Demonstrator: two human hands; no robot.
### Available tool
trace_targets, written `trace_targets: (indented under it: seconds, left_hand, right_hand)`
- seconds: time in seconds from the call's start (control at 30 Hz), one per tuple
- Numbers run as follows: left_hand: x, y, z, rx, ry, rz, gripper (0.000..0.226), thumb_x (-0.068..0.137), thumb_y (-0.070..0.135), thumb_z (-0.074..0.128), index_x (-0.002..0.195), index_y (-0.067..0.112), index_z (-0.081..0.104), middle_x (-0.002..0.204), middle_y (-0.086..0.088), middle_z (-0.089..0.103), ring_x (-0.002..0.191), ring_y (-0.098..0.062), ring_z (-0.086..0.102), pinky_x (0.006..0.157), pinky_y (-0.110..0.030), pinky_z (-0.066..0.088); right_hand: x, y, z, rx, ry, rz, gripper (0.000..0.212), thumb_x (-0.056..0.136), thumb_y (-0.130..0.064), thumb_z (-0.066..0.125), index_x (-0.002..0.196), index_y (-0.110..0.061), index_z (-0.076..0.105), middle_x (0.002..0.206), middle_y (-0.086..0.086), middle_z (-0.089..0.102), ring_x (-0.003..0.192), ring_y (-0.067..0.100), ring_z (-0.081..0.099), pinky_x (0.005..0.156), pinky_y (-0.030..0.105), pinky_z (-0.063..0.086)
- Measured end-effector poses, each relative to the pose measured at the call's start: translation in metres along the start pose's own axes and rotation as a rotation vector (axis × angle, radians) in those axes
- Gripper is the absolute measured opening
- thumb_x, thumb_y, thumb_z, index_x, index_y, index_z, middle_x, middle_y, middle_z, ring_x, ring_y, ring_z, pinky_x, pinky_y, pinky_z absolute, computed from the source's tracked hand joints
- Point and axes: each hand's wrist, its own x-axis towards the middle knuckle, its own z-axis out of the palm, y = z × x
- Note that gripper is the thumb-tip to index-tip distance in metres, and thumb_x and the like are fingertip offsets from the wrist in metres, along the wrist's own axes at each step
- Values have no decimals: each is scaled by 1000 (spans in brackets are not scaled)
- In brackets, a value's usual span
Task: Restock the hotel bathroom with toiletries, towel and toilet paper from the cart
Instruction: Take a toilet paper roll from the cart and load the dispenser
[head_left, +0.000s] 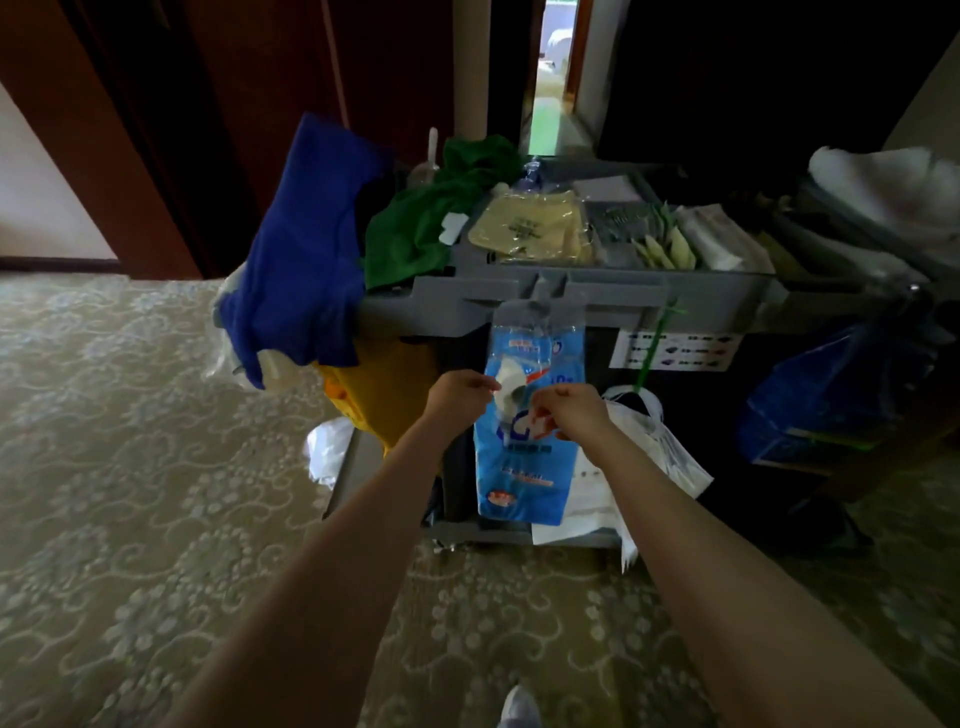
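Person stands facing grey housekeeping cart (597, 304) on patterned carpet (130, 467), both bare arms stretched fwd. Blue & white TP pack (524, 467) hangs from a hook at centre of cart's front rail, down to the bottom shelf. Left hand (460, 397) has fingers curled, pinching the plastic at pack's left edge; right hand (574, 413) likewise curled & pinching the plastic on the right side, same height. Btw the two hands a white toilet roll (511, 387) shows through a gap in the wrapper, still inside the pack; can't tell if either hand touches the roll itself. Top tray of cart: blue cloth (306, 260) draped over left end, green cloth (415, 228) bunched beside it, yellow sachets (535, 228) in a compartment right of that, small pale packets (670, 249) in the next one. Yellow bag (384, 389) hangs under the blue cloth, left of left hand. White plastic bag (649, 457) hangs just right of the pack, behind right forearm. Dark blue bag (821, 405) at cart's right end, white linen (893, 182) piled above it. Toe of a pale shoe (519, 709) at bottom edge
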Motion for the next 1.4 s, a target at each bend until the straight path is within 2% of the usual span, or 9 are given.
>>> trace_targets:
  seconds: [0.1,0.2,0.33,0.6,0.77,0.9,1.0,1.13,1.4]
  left_hand:
    - [36,1,16,76,-11,-21,22,93,6,48,105,6,67,110,-13,63,68,-12,52,56,-18,40]
    - [64,3,32,256,-34,-56,32,93,12,47,123,9,58,123,-11,59,95,-22,59,64,-20,40]
    - [88,-5,47,391,-50,-110,36,96,22,46,128,6,52,125,-13,58,110,-25,57,76,-24,38]
    - [108,-6,63,593,63,-152,43,86,42,62,113,10,59,98,-7,61,88,-21,58,66,-29,41]
    - [103,1,74,648,170,-61,47,85,34,64,124,11,50,117,-10,56,105,-28,58,71,-33,41]
    - [104,-3,71,562,138,75,38,88,32,61,117,10,49,112,-8,61,98,-25,62,67,-28,39]
    - [107,-6,58,447,59,75,40,85,28,67,118,12,52,111,-7,63,94,-20,62,69,-25,45]
    - [109,-5,43,357,6,42,45,83,21,68,125,11,54,116,-6,61,96,-15,58,75,-23,45]
    - [121,-1,18,477,-107,-23,47,82,26,70,124,9,57,122,-9,59,110,-25,57,87,-28,46]
  right_hand:
    - [34,1,-5,-5,-18,-18,19,94,-17,51,100,-8,67,79,5,61,57,10,53,48,17,44]
    - [67,11,-9,-25,-11,-22,22,94,-13,52,103,-3,69,93,16,67,58,10,55,40,9,40]
    - [94,20,-6,-47,-30,-32,23,94,-17,51,107,-6,67,109,13,67,94,24,63,55,15,40]
    - [109,19,-4,2,-60,-31,17,95,-23,50,96,-12,63,103,12,65,82,17,59,55,13,39]
    - [107,17,2,-40,-9,-84,7,88,-21,58,93,-16,59,92,-2,60,91,17,60,72,23,46]
    - [110,10,7,-166,-69,-90,27,84,-19,66,103,-14,48,111,7,53,93,16,52,64,21,40]
    - [111,10,11,-304,-124,-99,47,81,-18,69,118,-10,40,121,10,41,104,20,48,75,21,39]
    - [112,16,17,-474,-139,-177,60,81,-19,69,125,-11,29,133,16,33,116,28,49,99,35,43]
    - [117,10,24,-474,-135,-154,74,77,-19,72,132,-13,24,133,18,35,118,33,50,101,44,44]
